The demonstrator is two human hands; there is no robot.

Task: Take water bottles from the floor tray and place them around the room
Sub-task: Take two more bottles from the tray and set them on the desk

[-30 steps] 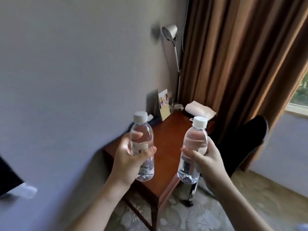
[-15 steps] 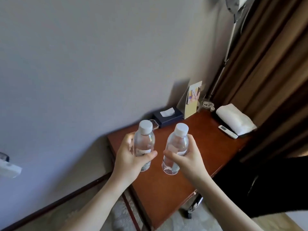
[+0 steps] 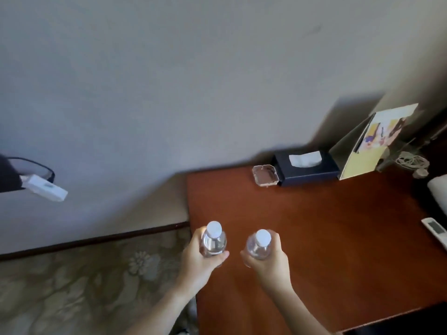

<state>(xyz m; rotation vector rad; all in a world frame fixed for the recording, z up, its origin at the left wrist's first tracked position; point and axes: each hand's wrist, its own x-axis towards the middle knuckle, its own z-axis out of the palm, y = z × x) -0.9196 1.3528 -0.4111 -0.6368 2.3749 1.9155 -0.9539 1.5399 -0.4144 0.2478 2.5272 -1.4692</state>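
My view has tipped down over the worktop [image 3: 326, 238]. My left hand [image 3: 200, 262] fingers grip one water bottle [image 3: 214, 240]; my right hand [image 3: 271, 262] grips another [image 3: 258, 245].

The left hand [image 3: 200, 258] grips one clear, white-capped water bottle [image 3: 214, 240]; the right hand [image 3: 268, 261] grips a second bottle [image 3: 258, 245]. Both bottles are upright, side by side and apart, over the near left corner of a reddish wooden table [image 3: 326, 226]. At the table's wall edge stand a dark tissue box [image 3: 307, 169], a clear square dish [image 3: 265, 175] and a card holder [image 3: 367, 146].
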